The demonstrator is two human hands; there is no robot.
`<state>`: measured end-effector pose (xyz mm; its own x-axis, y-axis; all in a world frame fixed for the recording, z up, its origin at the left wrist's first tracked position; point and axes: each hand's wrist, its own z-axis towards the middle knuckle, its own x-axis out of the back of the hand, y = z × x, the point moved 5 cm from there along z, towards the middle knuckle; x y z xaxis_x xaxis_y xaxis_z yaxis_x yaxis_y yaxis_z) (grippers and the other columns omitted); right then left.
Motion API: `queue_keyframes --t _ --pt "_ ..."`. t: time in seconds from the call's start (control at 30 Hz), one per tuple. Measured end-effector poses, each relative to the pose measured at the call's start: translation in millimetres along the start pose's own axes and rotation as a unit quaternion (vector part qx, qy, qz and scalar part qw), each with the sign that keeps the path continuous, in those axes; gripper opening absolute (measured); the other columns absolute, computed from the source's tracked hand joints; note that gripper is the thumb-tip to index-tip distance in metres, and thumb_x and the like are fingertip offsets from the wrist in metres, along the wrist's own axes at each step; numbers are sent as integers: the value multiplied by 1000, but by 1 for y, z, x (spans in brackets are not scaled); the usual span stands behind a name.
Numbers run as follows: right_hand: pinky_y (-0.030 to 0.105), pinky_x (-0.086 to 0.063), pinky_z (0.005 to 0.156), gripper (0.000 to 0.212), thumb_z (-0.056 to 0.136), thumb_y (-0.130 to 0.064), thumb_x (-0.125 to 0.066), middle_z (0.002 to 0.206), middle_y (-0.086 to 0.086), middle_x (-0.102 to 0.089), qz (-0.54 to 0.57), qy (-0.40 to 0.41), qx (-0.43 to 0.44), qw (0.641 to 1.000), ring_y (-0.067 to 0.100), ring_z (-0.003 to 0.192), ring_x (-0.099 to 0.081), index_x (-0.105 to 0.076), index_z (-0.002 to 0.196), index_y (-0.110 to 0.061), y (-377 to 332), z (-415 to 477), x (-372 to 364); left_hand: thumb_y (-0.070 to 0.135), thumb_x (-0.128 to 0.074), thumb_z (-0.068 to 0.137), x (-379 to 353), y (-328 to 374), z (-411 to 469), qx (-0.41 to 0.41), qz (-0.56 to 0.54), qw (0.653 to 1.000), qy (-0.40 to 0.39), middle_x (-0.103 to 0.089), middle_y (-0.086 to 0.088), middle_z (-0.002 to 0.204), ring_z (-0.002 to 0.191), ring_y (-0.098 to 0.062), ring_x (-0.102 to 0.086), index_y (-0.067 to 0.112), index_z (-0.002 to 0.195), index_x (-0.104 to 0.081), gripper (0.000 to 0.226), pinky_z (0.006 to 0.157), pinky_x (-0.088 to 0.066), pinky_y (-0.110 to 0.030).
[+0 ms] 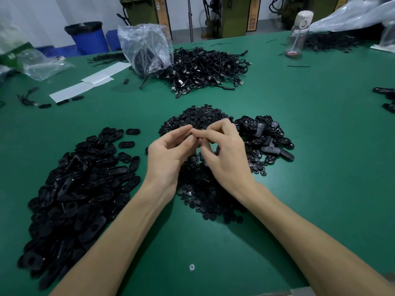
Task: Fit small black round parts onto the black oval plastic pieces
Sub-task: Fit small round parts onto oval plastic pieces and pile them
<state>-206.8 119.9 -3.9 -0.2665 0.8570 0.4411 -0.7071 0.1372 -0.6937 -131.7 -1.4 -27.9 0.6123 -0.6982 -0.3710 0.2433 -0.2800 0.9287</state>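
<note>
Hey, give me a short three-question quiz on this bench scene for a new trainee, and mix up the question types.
1. Where is the biggest oval pile? A. on the person's left B. on the person's right C. at the far edge
2. True or false: the left hand and right hand lie flat and apart.
3. Fill in: the cable heap lies against a clear plastic ____.
Key: 1 A. 2 false, their fingertips meet above the round parts. 3 bag.

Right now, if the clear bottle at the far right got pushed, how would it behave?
The bottle looks tall, narrow and almost empty, so probably light and apt to tip. Its smooth clear wall may feel slippery.
</note>
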Motion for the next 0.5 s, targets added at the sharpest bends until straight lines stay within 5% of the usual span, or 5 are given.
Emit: queue_keyframes --t 0.13,0.27,0.5 --pt "9 -38 78 41 92 1 -62 101 2 -52 60 -42 -19 997 4 87 -49 -73 127 -19 -1 0 -5 -5 -74 78 3 1 5 31 -85 996 16 -77 -17 111 99 -28 -77 -2 118 -70 40 85 -60 -26" --pt "17 -47 74 39 97 -6 -61 99 5 -55 121 -7 -52 991 11 84 -59 -69 130 -23 0 3 0 0 -79 72 2 2 7 18 -55 998 2 -76 -15 116 110 -25 -73 2 116 -73 44 88 -59 -26" --pt "14 -42 69 8 98 -21 -68 90 -5 -66 90 13 -82 992 5 81 -60 -75 98 -23 9 4 6 -9 -74 87 0 3 3 1 30 999 -30 -79 -11 104 102 -25 -77 3 112 -76 27 89 -61 -27"
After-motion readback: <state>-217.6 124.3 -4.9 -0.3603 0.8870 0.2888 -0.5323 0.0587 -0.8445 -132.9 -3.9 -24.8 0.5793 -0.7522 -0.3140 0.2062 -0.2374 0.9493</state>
